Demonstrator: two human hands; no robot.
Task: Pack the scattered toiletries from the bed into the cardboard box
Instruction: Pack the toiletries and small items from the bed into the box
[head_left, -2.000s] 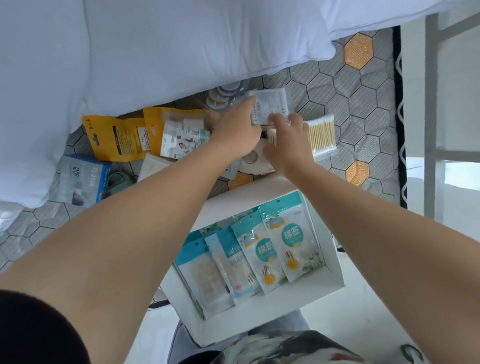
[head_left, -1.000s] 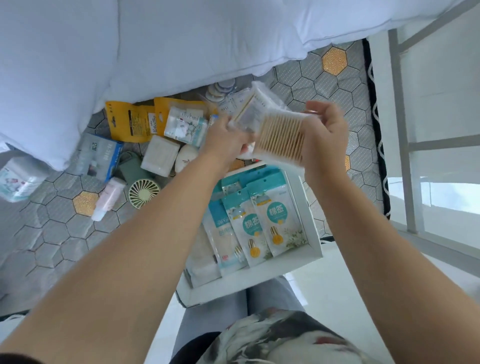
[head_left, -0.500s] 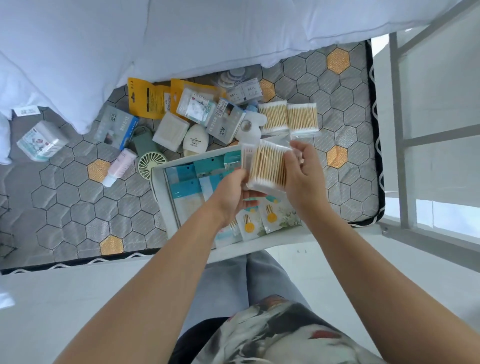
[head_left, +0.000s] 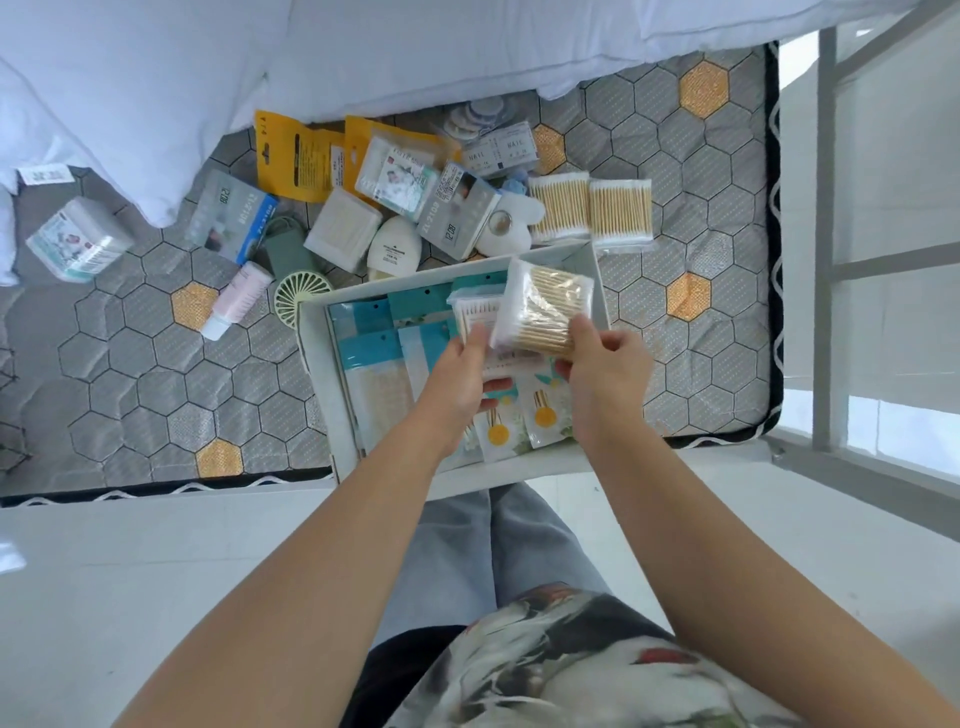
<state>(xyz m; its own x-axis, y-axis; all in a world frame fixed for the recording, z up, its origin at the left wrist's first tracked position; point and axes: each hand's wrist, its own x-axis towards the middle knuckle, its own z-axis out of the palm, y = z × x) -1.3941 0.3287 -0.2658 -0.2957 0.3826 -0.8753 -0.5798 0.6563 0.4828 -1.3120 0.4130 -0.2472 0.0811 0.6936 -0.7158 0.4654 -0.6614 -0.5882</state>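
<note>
A white cardboard box (head_left: 316, 364) stands at the bed's near edge, holding several teal pouches (head_left: 374, 358). Over the box, my right hand (head_left: 605, 369) pinches a clear pack of wooden cotton swabs (head_left: 545, 309). My left hand (head_left: 460, 371) holds a second, smaller swab pack (head_left: 470, 312) beside it. Two more swab packs (head_left: 592, 210) lie on the mattress behind the box. Scattered left of them are yellow pouches (head_left: 296, 156), small boxes (head_left: 460, 213), a white bottle (head_left: 392, 249), a pink tube (head_left: 236, 299) and a green fan (head_left: 298, 291).
White pillows and a quilt (head_left: 260, 62) cover the far side of the grey hexagon-patterned mattress (head_left: 156, 389). A tissue pack (head_left: 78, 239) lies at far left. A metal bed frame (head_left: 826, 234) rises on the right. White floor lies below, with my legs under the box.
Both hands have carried the swab packs from the pile back over the box and lowered them toward its right side. The camera view pulled back.
</note>
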